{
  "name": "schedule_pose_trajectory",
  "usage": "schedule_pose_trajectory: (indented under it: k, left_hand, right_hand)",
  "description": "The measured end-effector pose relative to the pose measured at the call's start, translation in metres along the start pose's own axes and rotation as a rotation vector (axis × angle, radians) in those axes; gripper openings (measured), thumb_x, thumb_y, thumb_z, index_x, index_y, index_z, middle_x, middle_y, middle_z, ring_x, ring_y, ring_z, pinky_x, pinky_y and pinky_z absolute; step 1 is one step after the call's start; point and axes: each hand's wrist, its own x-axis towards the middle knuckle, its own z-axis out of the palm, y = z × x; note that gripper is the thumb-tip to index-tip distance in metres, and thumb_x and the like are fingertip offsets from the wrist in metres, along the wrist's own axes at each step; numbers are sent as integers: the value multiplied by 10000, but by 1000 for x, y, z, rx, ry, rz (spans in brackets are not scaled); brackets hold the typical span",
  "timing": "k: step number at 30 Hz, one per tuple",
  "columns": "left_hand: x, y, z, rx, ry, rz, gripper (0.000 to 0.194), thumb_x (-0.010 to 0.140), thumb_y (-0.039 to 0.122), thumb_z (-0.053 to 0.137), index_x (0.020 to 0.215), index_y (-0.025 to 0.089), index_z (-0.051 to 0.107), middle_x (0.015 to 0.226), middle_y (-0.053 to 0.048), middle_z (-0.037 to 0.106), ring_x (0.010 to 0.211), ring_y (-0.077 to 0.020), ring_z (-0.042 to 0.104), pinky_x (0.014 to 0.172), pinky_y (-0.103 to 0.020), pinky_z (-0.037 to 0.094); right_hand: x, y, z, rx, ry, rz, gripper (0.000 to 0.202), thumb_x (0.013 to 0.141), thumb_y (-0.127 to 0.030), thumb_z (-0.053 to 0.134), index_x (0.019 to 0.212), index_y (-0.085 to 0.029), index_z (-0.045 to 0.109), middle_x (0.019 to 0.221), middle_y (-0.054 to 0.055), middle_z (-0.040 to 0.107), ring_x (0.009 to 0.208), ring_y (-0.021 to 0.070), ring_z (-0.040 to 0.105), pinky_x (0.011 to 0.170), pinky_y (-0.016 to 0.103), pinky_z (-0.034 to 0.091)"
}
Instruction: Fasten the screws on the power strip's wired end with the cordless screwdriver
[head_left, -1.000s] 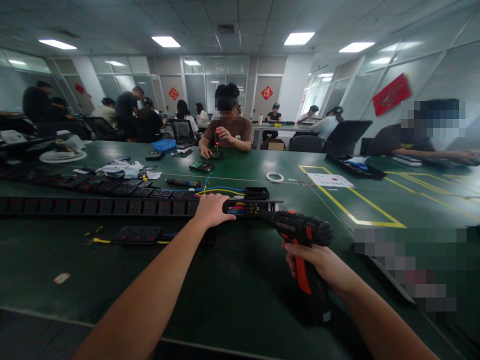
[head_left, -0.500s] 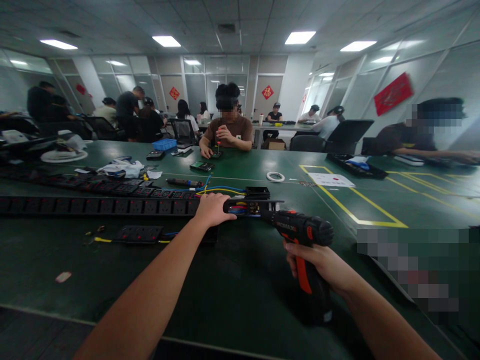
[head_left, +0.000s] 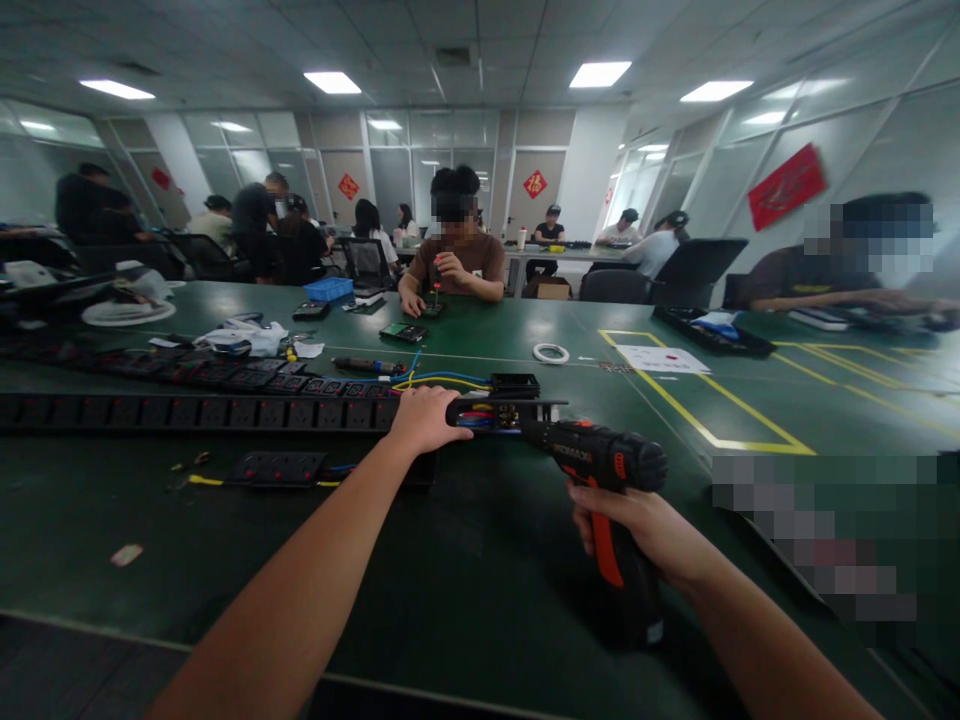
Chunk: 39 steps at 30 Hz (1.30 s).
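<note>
My left hand (head_left: 429, 420) grips a long black power strip (head_left: 285, 412) near its right end, with the thumb along the front edge. The strip's end is open, showing coloured wires and metal terminals (head_left: 508, 415). My right hand (head_left: 619, 515) is wrapped round the handle of a black and orange cordless drill (head_left: 607, 458). Its nose points left and reaches the strip's open end; the tip of the bit is too small to make out. Behind my left hand, blue and yellow wires (head_left: 450, 379) run to a small black housing (head_left: 514, 382).
In front of the strip lies a short black socket piece (head_left: 279, 467) with wires. Beyond are a screwdriver-like tool (head_left: 367, 366), a white tape ring (head_left: 551, 353), plastic bags (head_left: 251, 337) and a paper sheet (head_left: 663, 360). Across the table (head_left: 487, 600), a person works on a small board.
My hands, the drill and the strip look unmoved. The person at the far right has shifted their head and arms slightly.
</note>
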Motion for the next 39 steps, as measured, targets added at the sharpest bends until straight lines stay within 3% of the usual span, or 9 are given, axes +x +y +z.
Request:
schedule_pose_trajectory:
  k: [15,39]
  left_hand:
    - [1,-1,1,11,4,1,751,753,789,689,1309,286,653,1316,-91,685,1192,-362,612,971,-460,425]
    - [2,-3,5,12,22,15,767,754,799,676,1317,279,650,1302,-96,687,1197,-362,605,994,-476,419]
  right_hand:
    - [-2,0,-1,50,-11,-15,453,786,-515,791,1048,-162,679,656,1,674,591,199,652,589,311,511]
    - [3,6,-2,42,-27,-29,369,807,-514,781,822,-165,663,649,9,648,596,190,629,599,314,514]
